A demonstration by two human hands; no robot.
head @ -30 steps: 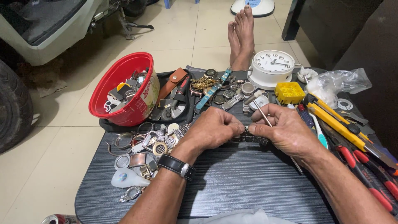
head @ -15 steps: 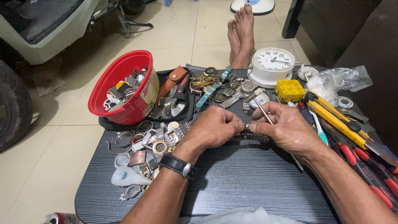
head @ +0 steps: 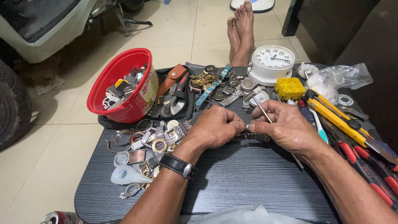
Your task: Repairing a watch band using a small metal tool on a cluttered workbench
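A red round plastic tub with a printed label on its side sits at the far left of the dark ribbed worktop, beside loose watch cases. At centre, the left hand and right hand each have their grip clamped on a metal link watch bracelet; the right also carries a thin metal pin tool. A slip could jab a finger or flick a pin into the clutter. The clear plastic bag lies far right.

Red plastic bowl, white alarm clock, yellow parts box, dark streaked tabletop, black wristwatch strap.
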